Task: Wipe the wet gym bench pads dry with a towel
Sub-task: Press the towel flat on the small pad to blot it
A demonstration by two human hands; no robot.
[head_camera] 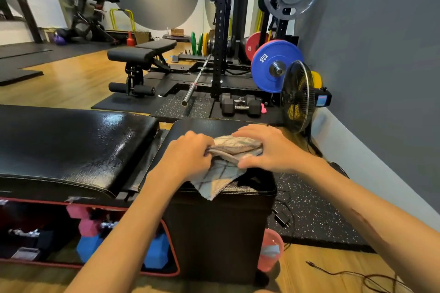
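Observation:
A beige checked towel (pixel 226 169) lies bunched on the small black bench pad (pixel 204 127) in front of me, one corner hanging over its near edge. My left hand (pixel 188 154) pinches the towel's left side with curled fingers. From the right, my right hand (pixel 269 150) holds the towel, fingers bent over its top fold and thumb under it. The long black pad (pixel 71 145) to the left glistens with water drops.
A black fan (pixel 297 97) stands by the grey wall at right. Cables (pixel 285 216) and a pink cup (pixel 270 250) lie on the floor beside the bench. Pink and blue dumbbells (pixel 90 233) sit under the long pad. A squat rack (pixel 221 31), barbell and weight plates stand behind.

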